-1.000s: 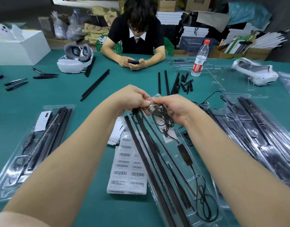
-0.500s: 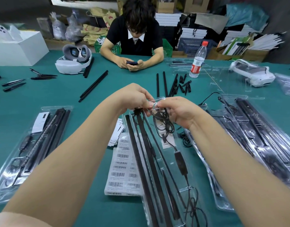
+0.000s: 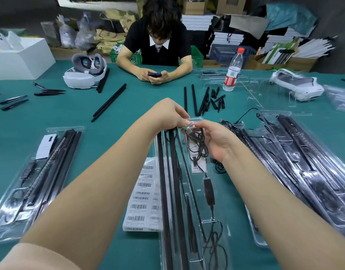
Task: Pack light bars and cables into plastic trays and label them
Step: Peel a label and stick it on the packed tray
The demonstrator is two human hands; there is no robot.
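Both hands meet at the far end of the middle plastic tray (image 3: 218, 191). The left hand (image 3: 167, 115) and right hand (image 3: 216, 139) pinch the coiled cable (image 3: 199, 145) there; press it gently into its pocket, beside the light bars (image 3: 173, 172).

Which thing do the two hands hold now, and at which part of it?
Both the left hand and the right hand pinch the black cable at its plug end, above the far end of the plastic tray.
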